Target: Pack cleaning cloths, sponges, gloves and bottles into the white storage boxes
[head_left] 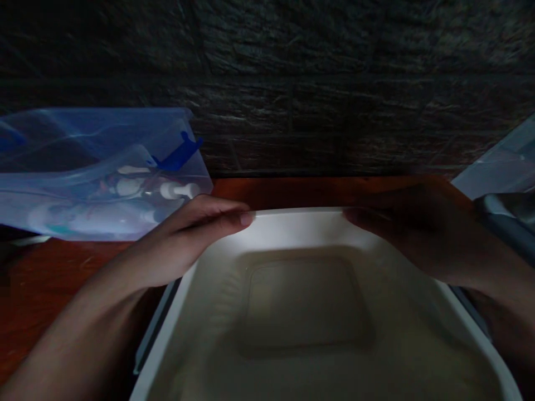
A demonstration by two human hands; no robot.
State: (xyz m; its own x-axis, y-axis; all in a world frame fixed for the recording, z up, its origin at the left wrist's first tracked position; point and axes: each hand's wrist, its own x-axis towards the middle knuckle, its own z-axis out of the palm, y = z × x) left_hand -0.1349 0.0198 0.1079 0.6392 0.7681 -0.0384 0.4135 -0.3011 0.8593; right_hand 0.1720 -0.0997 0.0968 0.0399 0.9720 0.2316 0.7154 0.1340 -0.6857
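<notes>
A white plastic tray (292,225) with a shallow sunken middle fills the lower centre of the view, on a reddish-brown table. My left hand (196,228) grips the tray's far left corner, fingers curled over the rim. My right hand (401,223) holds the far right corner in shadow, fingers closed over the rim. Nothing lies inside the tray that I can make out.
A clear plastic bag (96,172) with a blue clip and white tube parts lies on the wooden table (50,278) at the left. A dark textured wall (292,83) stands close behind. Another plastic-wrapped item (501,172) sits at the right edge.
</notes>
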